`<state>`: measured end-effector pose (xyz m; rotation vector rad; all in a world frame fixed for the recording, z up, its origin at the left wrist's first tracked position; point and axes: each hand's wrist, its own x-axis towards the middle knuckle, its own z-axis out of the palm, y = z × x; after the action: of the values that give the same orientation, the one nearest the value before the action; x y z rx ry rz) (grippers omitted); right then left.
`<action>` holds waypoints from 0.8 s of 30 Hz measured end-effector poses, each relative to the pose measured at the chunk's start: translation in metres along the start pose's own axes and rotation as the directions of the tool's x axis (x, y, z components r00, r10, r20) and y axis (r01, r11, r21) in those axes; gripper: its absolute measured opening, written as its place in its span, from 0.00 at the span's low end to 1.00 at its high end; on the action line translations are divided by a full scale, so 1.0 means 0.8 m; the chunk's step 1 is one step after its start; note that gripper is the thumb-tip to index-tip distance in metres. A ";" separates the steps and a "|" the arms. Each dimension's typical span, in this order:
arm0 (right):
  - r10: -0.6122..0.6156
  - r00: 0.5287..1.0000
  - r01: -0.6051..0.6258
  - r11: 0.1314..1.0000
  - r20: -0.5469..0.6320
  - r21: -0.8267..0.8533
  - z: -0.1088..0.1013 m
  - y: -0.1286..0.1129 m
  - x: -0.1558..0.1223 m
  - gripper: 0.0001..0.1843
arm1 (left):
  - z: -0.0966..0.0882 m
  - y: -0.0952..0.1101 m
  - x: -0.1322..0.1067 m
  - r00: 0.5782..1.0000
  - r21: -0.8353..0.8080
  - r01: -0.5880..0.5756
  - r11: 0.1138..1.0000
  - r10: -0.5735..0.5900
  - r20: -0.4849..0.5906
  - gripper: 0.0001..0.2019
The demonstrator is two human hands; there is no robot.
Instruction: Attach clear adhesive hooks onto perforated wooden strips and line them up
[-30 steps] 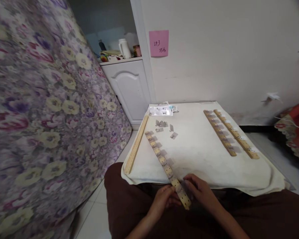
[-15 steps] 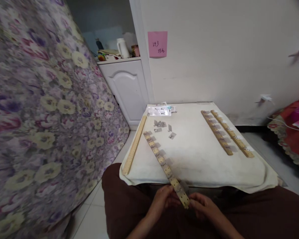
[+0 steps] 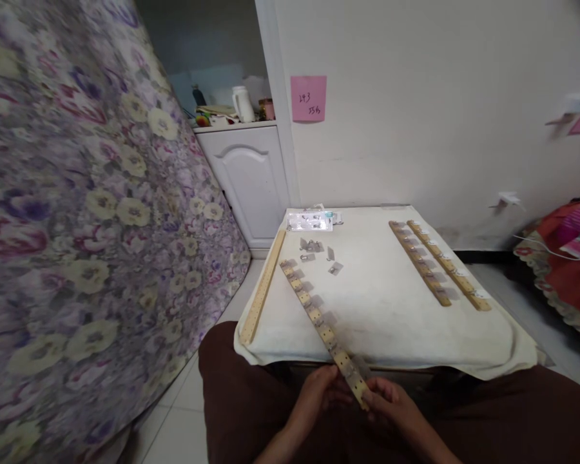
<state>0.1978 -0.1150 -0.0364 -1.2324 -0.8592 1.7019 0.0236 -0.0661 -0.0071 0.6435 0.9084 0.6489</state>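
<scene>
A long perforated wooden strip with several small clear tabs along it slants from the tabletop over the near edge toward my lap. Its near end lies between my hands. My left hand is closed on the strip's left side, some fingers hidden beneath it. At the near tip, the thumb and fingers of my right hand pinch the strip's right edge. Several loose clear tabs with metal hooks lie on the cloth beyond the strip, and one hooked tab lies a little to their right.
A bare perforated strip runs along the table's left side. On the right lie two strips with tabs, an inner one and an outer one. A clear package rests at the back of the cloth-covered table, near the wall.
My right hand has shifted slightly left and closed further over the strip's near tip. My left hand keeps its hold. The whole view has tilted slightly upward.
</scene>
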 end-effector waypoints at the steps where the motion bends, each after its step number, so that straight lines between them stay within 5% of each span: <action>1: 0.004 1.000 -0.004 1.000 -0.006 -0.008 0.002 -0.003 -0.002 0.25 | -0.001 0.000 -0.001 1.000 -0.002 0.002 1.000 -0.002 -0.002 0.23; 11: 0.035 0.999 -0.034 0.996 0.005 -0.088 0.006 -0.039 -0.019 0.27 | -0.007 -0.002 0.000 1.000 -0.022 -0.006 1.000 0.006 -0.012 0.24; 24: -0.038 0.998 0.040 0.997 -0.042 0.061 0.002 -0.037 -0.015 0.25 | -0.016 -0.005 0.000 0.998 -0.020 0.020 1.000 -0.021 -0.058 0.26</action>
<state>0.2054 -0.1142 -0.0053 -1.1972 -0.7961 1.6549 0.0134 -0.0657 -0.0161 0.5995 0.9605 0.6600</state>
